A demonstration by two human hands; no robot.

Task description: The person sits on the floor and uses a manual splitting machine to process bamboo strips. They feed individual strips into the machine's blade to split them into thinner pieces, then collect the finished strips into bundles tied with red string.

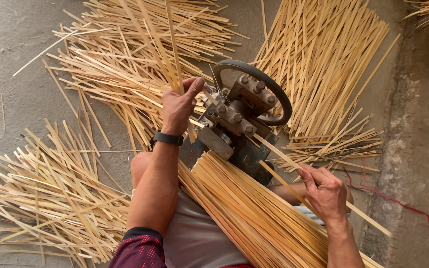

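My left hand (178,106), at centre frame, pinches a thin bamboo strip (173,44) rising toward the top edge; my right hand (326,191), lower right, is closed on another bamboo strip (279,154) feeding into the metal splitting machine (239,124) between them. A bundle of strips (249,213) lies across my lap. Loose split strips (50,193) cover the concrete floor (6,44) at left and upper right.

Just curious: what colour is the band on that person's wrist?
The wristband on the left hand is black, head view.
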